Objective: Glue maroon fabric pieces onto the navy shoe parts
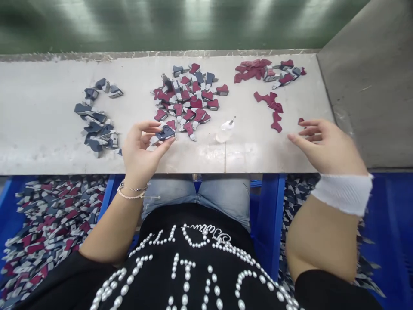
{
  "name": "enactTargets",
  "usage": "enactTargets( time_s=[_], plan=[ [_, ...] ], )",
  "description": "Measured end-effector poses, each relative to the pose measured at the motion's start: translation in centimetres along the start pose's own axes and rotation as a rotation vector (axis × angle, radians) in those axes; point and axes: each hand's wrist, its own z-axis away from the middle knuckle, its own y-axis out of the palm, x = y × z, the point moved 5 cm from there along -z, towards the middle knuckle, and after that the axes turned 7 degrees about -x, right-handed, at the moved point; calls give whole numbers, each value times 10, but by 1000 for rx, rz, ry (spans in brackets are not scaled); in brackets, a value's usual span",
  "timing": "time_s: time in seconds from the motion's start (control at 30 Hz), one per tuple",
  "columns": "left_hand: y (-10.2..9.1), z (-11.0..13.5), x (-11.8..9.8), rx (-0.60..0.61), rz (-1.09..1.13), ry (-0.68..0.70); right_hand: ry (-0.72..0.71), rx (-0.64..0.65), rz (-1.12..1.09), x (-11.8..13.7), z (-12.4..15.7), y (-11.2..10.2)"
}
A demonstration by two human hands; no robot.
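Left hand (140, 148), fingers clamped on dark blue-grey angular piece (165, 133) (pale edge), right hand (322, 144) fingers apart

I see a pale, scuffed desk (48, 142) running from left to right in front of me. On its left lies a loose heap of dark blue pieces (95, 118). In the middle sits a bigger pile of mixed red and blue pieces (190, 97), with a small clear bottle (226, 130) on its side just right of it. At the far right are a red stack (253, 70), a few mixed pieces (287, 73) beside it, and a short trail of red pieces (272, 110) nearer me.
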Motion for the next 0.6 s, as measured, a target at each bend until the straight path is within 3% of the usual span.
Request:
enactTargets(
  time_s=[0.07, 0.17, 0.4, 0.5, 0.6],
  plan=[
    [-5, -1, -7, -25, 17, 5, 30, 20, 71, -17, -26, 12],
    [-8, 5, -17, -36, 60, 2, -18, 65, 107, -24, -49, 31],
    [-18, 24, -34, 24, 64, 6, -159, 181, 68, -20, -52, 44],
    [-18, 25, -31, 37, 81, -25, -174, 203, 59, -21, -57, 48],
    [-10, 24, -20, 80, 171, -149, -150, 200, 68, -16, -63, 55]
  ],
)
